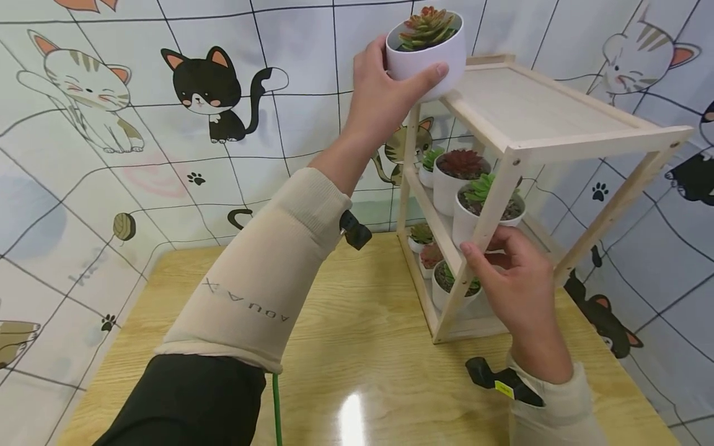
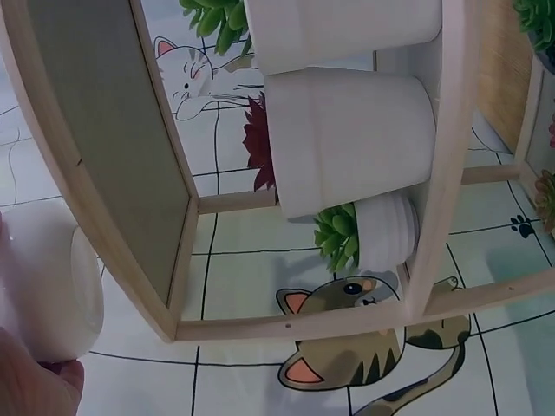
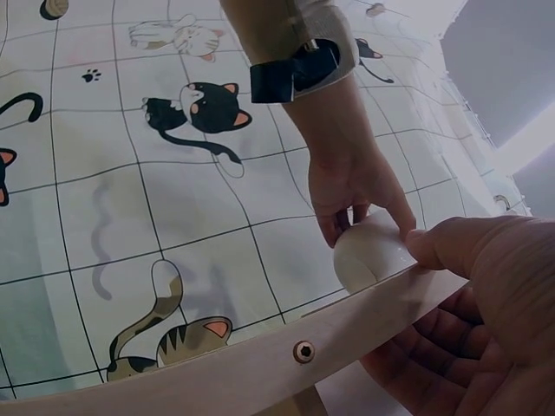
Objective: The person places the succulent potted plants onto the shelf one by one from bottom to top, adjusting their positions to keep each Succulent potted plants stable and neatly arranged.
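My left hand (image 1: 379, 99) holds up a white pot (image 1: 424, 65) with a green and red succulent, thumb across its near side. The pot is by the left edge of the wooden shelf rack's top board (image 1: 563, 108); whether they touch I cannot tell. My right hand (image 1: 524, 291) grips the rack's front upright (image 1: 488, 210), thumb on one side and fingers on the other. In the left wrist view the held pot (image 2: 52, 286) appears at the left, outside the frame. The right wrist view shows the post (image 3: 251, 355) between thumb and fingers.
The middle shelf bears a dark red succulent (image 1: 463, 164), a green one (image 1: 482, 189) and a smaller one (image 1: 432, 160). Below are more small pots, including a green plant's pot (image 1: 440, 294). The wooden table (image 1: 346, 328) meets a cat-patterned wall covering (image 1: 312, 136).
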The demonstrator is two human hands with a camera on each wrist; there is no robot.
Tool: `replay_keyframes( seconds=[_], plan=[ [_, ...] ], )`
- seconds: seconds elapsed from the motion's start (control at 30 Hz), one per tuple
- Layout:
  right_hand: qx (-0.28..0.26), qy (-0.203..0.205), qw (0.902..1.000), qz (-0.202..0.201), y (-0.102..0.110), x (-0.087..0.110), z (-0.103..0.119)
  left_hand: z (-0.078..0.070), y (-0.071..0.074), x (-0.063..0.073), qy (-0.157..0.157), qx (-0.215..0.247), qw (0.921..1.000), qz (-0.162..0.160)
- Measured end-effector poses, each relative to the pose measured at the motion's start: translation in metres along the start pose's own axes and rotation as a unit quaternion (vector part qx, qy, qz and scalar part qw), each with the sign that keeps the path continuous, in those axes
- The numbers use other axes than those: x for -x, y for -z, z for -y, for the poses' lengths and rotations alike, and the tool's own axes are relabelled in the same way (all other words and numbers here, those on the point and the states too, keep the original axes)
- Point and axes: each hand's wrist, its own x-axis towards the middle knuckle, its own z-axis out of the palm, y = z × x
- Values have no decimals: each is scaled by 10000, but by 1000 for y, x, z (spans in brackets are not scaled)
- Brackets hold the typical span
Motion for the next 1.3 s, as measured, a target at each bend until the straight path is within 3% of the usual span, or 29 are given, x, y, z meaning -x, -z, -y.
replay_keyframes(
  seconds=[0.2, 0.4, 0.53, 0.93, 1.13, 1.3],
  plan=[
    [-91, 41, 9999, 74, -2, 0, 0, -2, -6, -5, 4, -296, 9996, -40],
    [-55, 67, 9999, 87, -3, 0, 0, 1, -9, -5, 214, 386, 9990, -1],
    [-19, 77, 9999, 124, -3, 1, 0, 3, -11, -4, 208, 545, 9983, -33],
    [-146, 241, 9996, 59, -1, 2, -3, 6, -22, -5, -45, -34, 9999, -90],
    [-204, 148, 9997, 31, 1, 1, -3, 2, -28, -3, -4, 198, 9998, -16],
    [-230, 177, 9996, 23, 2, 0, -3, 4, -33, -7, -52, 92, 9999, 19]
  ],
)
